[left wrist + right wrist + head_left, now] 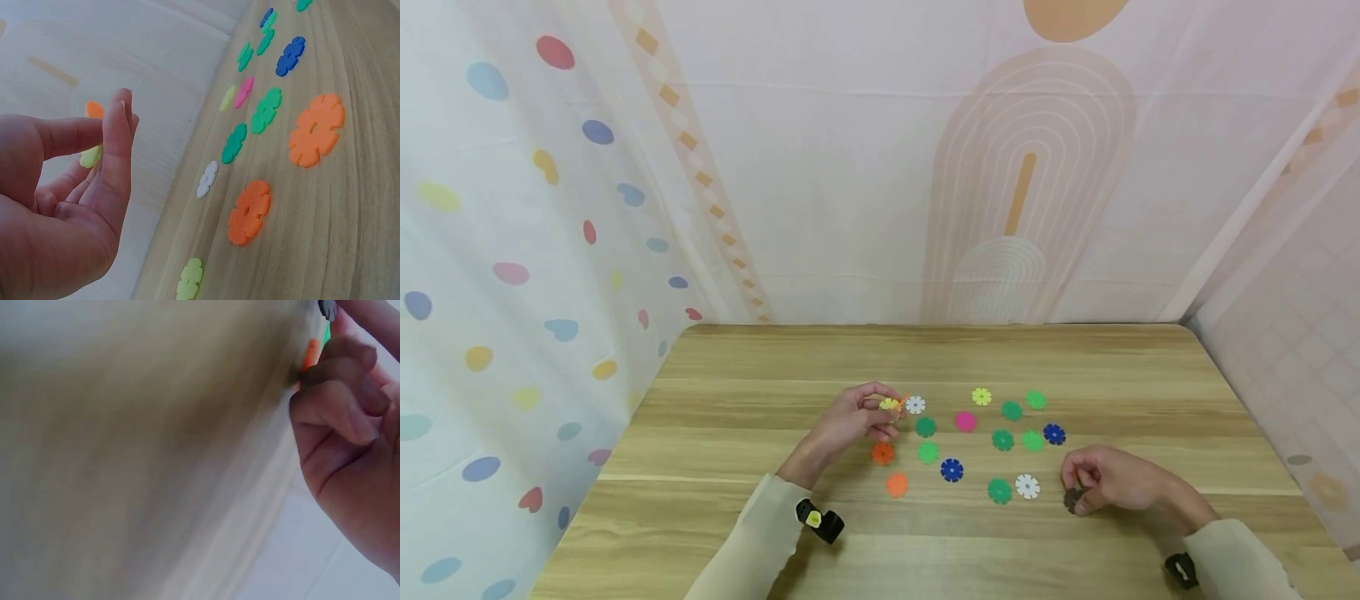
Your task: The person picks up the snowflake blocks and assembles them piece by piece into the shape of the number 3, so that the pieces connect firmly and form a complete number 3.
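The left hand [850, 421] is raised just above the wooden table [737, 517], its thumb and fingertips pinching a small cluster of yellow and orange snowflake discs [891, 404]. A white disc [915, 405] lies just beyond its fingertips. The right hand [1108, 481] rests on the table with fingers curled, pinching a dark grey disc [1072, 499] beneath its fingertips; another white disc [1027, 486] lies just to its left.

Pale wood-grain table [737, 517], dotted curtain [512, 250]

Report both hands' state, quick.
Left hand: pinching a small joined piece of yellow and orange discs above the table.
Right hand: fingers curled round a dark disc at the table.
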